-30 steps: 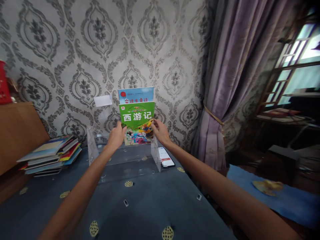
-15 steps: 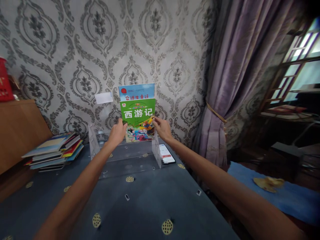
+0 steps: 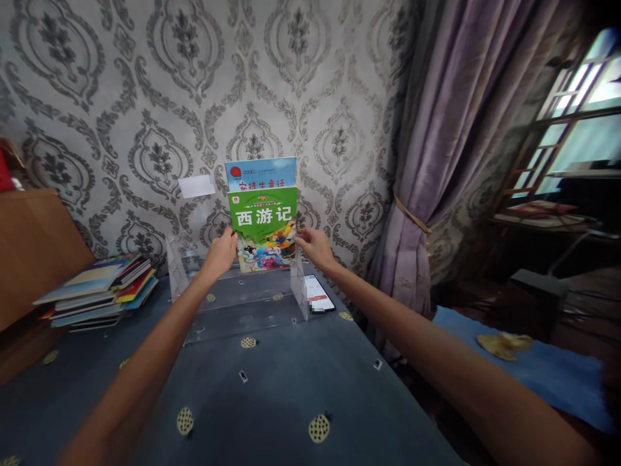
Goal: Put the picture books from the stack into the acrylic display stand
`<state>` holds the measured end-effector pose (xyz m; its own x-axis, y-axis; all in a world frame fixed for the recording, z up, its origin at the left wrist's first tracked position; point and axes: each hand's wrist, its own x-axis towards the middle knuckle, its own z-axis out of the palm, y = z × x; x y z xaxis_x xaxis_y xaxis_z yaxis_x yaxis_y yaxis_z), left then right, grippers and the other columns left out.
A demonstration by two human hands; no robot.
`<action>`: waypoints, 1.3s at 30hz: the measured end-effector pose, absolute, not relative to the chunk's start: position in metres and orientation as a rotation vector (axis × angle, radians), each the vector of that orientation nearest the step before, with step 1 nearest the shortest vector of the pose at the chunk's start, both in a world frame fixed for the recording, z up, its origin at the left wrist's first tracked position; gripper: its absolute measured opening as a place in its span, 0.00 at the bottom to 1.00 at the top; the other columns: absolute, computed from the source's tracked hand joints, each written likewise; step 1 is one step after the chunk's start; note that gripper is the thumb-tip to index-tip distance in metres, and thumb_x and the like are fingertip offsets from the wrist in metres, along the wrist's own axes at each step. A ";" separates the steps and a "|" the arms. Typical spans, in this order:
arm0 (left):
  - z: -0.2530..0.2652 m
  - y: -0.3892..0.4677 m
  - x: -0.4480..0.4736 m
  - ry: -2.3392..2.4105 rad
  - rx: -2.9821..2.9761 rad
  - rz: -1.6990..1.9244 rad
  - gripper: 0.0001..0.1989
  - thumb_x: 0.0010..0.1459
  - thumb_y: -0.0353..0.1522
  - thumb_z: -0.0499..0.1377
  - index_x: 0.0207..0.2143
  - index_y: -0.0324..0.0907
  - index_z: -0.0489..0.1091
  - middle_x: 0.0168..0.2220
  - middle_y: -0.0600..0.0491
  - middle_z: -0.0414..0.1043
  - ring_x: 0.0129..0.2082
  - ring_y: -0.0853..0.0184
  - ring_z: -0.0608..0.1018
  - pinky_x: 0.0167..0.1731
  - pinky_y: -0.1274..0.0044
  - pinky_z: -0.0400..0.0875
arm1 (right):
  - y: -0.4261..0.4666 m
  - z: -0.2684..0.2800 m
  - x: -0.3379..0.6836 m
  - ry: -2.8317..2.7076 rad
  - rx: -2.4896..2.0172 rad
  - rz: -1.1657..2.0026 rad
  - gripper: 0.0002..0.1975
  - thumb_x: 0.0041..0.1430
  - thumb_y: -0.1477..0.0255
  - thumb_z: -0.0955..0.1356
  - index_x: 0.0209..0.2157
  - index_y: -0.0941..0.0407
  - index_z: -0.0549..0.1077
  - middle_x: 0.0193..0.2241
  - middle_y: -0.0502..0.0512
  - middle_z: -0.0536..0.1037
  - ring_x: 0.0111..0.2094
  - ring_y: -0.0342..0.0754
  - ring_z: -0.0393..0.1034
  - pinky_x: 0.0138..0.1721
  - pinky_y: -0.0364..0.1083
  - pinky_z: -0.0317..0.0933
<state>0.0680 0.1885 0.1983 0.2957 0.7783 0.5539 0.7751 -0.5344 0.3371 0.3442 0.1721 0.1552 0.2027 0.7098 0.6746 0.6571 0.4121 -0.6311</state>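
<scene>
A green picture book [image 3: 264,217] with white Chinese title characters stands upright in a clear plastic display rack [image 3: 299,291]. Behind it rises a light-blue book [image 3: 264,169] with red characters, its lower part hidden. At the green book's left edge is my left hand [image 3: 222,251], fingers curled closed against it. My right hand [image 3: 314,247] pinches at the opposite edge, thumb and index finger close together. A white blank label [image 3: 196,186] shows on the rack's back at the left.
Several books lie in a stack [image 3: 99,294] at the left, beside a wooden cabinet [image 3: 41,246]. A phone [image 3: 320,294] rests right of the rack on the dark patterned tablecloth [image 3: 272,401]. Purple curtains [image 3: 412,259] hang at the right, near a blue cloth [image 3: 533,375].
The view has shifted slightly. My left thumb covers less of the green book's front, and my right fingers sit a little farther out at its edge. The book stays in place in the rack.
</scene>
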 end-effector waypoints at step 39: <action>0.193 0.194 0.070 1.574 2.458 1.156 0.16 0.71 0.35 0.42 0.38 0.42 0.67 0.34 0.46 0.76 0.38 0.56 0.78 0.41 0.70 0.67 | 0.171 0.173 0.329 -1.457 -1.294 -0.010 0.21 0.64 0.57 0.60 0.34 0.57 0.77 0.31 0.58 0.79 0.37 0.55 0.72 0.41 0.51 0.66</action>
<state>0.0701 0.1937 0.1930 0.2260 0.7858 0.5757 0.7844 -0.4973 0.3708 0.3287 0.1712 0.1729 0.2348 0.6748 0.6996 0.6846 0.3961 -0.6119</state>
